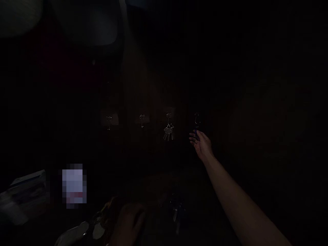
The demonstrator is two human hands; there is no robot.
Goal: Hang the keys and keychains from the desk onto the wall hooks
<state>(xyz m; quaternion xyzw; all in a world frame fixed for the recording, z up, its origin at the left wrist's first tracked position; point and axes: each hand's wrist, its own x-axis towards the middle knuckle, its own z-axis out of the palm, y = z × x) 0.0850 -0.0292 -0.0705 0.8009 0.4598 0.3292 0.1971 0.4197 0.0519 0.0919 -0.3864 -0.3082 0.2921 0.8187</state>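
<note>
The scene is very dark. A row of small metal hooks hangs on a dark wall. One hook (168,116) carries a bunch of keys (168,132). My right hand (201,142) reaches up to the rightmost hook (196,119), fingers around a small dark blue item (196,132) that hangs below that hook. My left hand (129,220) rests low at the bottom of the view, beside a jumble of small objects (102,215); its fingers are too dim to read.
Two bare hooks (109,120) (141,119) hang to the left. A pale box (27,188) sits at lower left, next to a blurred bright patch (74,184). A dim metal object (175,208) lies low at centre. A pale rounded shape (89,24) looms above.
</note>
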